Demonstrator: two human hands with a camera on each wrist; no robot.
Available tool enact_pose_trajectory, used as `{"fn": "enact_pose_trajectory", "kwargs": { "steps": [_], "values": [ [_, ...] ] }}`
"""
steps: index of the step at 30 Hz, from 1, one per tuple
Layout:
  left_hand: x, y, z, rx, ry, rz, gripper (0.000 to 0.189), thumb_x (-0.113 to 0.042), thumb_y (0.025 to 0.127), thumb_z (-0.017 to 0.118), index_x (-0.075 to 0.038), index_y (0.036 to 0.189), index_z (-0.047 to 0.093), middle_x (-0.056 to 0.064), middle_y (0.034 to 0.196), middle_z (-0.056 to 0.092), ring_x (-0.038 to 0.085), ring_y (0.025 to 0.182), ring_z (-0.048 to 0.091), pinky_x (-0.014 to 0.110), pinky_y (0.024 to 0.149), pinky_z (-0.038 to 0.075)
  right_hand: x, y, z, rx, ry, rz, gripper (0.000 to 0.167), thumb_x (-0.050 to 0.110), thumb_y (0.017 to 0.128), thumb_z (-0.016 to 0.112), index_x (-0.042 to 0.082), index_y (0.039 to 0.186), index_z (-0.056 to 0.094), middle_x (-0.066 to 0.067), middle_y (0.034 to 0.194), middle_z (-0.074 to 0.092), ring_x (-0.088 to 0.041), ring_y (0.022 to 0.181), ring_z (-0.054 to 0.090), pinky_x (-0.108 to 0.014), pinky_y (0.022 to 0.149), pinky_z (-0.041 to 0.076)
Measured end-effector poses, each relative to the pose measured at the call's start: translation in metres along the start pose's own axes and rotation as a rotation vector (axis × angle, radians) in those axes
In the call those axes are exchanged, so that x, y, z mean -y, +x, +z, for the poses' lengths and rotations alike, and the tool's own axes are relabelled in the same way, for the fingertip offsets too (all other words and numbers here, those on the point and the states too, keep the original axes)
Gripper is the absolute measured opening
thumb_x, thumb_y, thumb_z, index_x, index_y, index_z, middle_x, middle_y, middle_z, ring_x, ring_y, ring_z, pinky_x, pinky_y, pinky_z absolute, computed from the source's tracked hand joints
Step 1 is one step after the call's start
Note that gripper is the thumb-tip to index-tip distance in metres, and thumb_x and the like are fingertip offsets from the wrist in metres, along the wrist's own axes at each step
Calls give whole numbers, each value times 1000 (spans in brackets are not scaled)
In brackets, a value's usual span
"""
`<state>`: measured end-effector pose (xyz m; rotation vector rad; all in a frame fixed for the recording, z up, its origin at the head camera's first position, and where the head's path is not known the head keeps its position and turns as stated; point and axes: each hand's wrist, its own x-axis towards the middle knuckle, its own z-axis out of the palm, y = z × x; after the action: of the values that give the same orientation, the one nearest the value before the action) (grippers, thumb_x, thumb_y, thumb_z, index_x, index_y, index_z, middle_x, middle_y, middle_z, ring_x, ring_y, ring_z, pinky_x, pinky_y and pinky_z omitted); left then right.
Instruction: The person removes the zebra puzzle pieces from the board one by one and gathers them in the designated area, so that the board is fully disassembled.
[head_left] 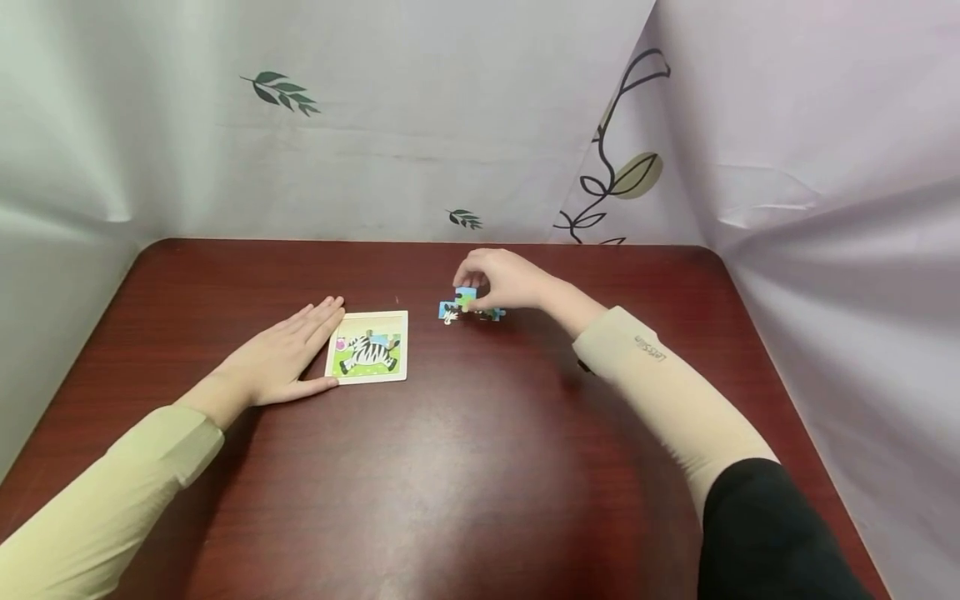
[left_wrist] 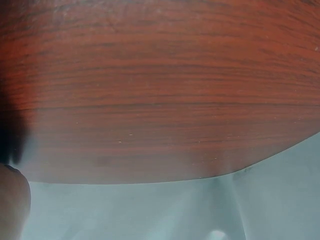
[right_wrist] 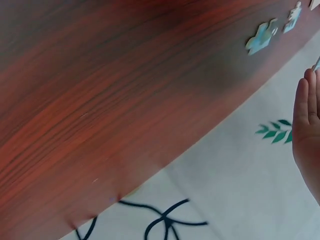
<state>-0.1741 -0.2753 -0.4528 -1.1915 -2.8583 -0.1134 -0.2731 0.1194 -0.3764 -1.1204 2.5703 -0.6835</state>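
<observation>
My left hand [head_left: 292,354] lies flat with straight fingers, its fingertips and thumb against the left side of a square puzzle board [head_left: 403,350]. A zebra picture partly fills the board; a pale bare patch shows along its top. To the right, my right hand [head_left: 504,279] pinches a blue and green jigsaw piece [head_left: 466,297] between thumb and fingers, above the table. Below it lie two loose pieces, a left jigsaw piece [head_left: 447,312] and a right jigsaw piece [head_left: 495,314], the second partly hidden by the hand. In the right wrist view, a loose jigsaw piece [right_wrist: 260,40] lies near the table's edge.
The dark red wooden table [head_left: 390,483] has rounded far corners. White cloth [head_left: 375,150] with printed leaves hangs behind it and at both sides. Only tabletop, cloth and a bit of the hand show in the left wrist view.
</observation>
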Motion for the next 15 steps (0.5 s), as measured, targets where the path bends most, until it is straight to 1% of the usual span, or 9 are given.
{"fn": "enact_pose_trajectory", "kwargs": {
  "steps": [3,7,15],
  "values": [
    [0,0,-2,-7,-3,0,100,-53,95,70,7,163,29,26,173,28,42,160,31,20,135,-6,-6,-11,-5,-10,1,11,29,12,88,85,7,116,76,-8,111,71,-23,102,69,-38,96,60],
    [0,-1,-2,0,5,2,100,-53,96,69,7,164,28,26,173,27,41,161,30,20,135,-7,-18,-26,-7,-19,3,30,29,9,88,85,7,116,76,-8,110,71,-23,101,68,-38,93,60],
    [0,-1,-2,-10,0,6,100,-53,96,69,7,164,28,26,173,28,42,161,31,22,135,-5,-43,-49,-6,0,-39,96,29,11,87,87,7,114,77,-8,110,71,-22,99,69,-38,92,60]
  ]
}}
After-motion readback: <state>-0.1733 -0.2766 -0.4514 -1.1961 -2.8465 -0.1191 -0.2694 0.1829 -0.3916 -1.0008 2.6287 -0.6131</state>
